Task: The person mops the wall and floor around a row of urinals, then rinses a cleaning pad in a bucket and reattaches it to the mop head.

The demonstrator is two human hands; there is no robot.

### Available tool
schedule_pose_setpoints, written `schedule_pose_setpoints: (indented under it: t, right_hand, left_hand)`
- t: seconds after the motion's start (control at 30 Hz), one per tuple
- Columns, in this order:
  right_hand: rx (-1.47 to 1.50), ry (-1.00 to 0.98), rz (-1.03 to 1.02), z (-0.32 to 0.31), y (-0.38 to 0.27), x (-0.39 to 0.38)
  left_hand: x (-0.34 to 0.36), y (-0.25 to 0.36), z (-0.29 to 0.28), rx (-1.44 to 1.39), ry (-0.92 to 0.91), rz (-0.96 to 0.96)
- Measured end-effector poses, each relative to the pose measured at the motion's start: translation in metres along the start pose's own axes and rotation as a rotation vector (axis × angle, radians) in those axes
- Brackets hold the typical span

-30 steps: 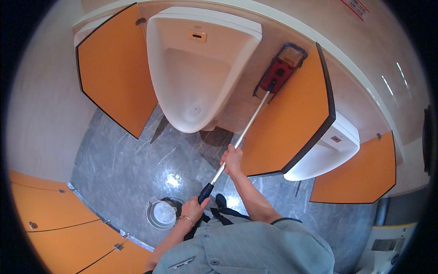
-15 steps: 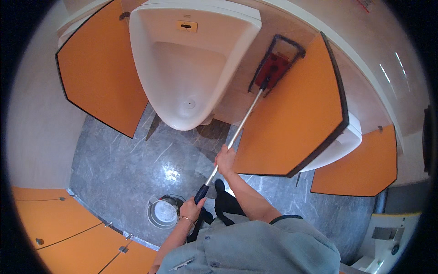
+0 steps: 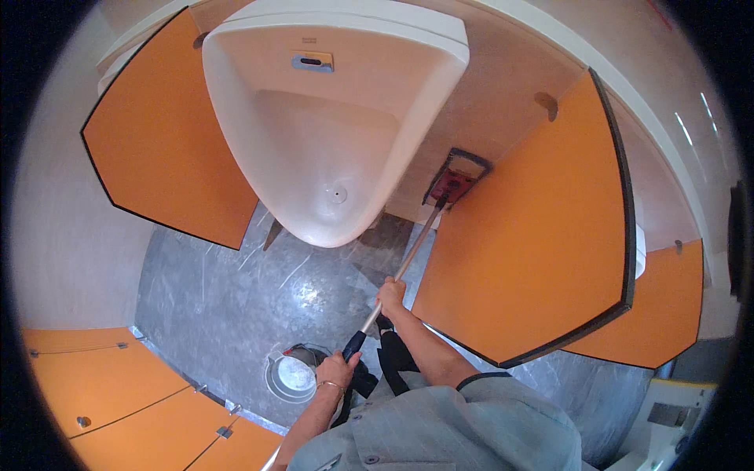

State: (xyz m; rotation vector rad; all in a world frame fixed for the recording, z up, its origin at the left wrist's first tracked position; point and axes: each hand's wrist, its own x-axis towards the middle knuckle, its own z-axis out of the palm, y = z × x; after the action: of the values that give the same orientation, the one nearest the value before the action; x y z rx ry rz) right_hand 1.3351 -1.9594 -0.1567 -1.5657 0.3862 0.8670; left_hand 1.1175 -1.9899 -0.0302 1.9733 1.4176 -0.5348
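Head view: a flat mop (image 3: pixel 413 251) is held by both hands, its pole (image 3: pixel 373 316) slanted from about 7 o'clock toward 2 o'clock. By the left hand (image 3: pixel 336 369), between 6 and 7 o'clock, the dark handle grip (image 3: pixel 355 344) is gripped with the fingers wrapped round it. By the right hand (image 3: pixel 391 294), just below centre at 6 o'clock, the pole is encircled higher up, the fingers closed. The red mop head (image 3: pixel 453 185) is placed at 2 o'clock, in the corner where the wall (image 3: pixel 503 102) is met by an orange partition (image 3: pixel 538 243); whether the partition is touched cannot be told. That partition's black edging is curved from 2 round to 5 o'clock, its lower edge seen close to the right forearm. To the mop head's 10 o'clock, the sloping side of a white urinal (image 3: pixel 314 141) is seen, and a narrow strip of wall is left between. Room is offered by the grey floor (image 3: pixel 228 282) around 8 o'clock, bounded by orange doors (image 3: pixel 126 400) farther out. A round bucket (image 3: pixel 275 387) is set just beside the left hand, at its 9 o'clock.
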Motion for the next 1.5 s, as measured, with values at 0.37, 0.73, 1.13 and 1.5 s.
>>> schedule_pose_setpoints:
  t: [0.37,0.73,1.13,1.5]
  right_hand:
    - [0.035,-0.215,-0.318,0.032,-0.054,-0.135]
    - [-0.176,-0.171,-0.266,0.052,0.051,-0.070]
    - [0.044,-0.362,0.115,0.043,0.062,0.026]
    - [0.056,-0.244,-0.018,0.050,0.030,-0.029]
  left_hand:
    - [-0.016,-0.079,0.025,-0.204,0.308,0.216]
    - [-0.013,-0.111,0.052,-0.228,0.193,0.051]
    - [0.019,-0.044,0.010,-0.133,0.013,-0.084]
    - [0.027,-0.088,0.049,-0.103,0.109,0.029]
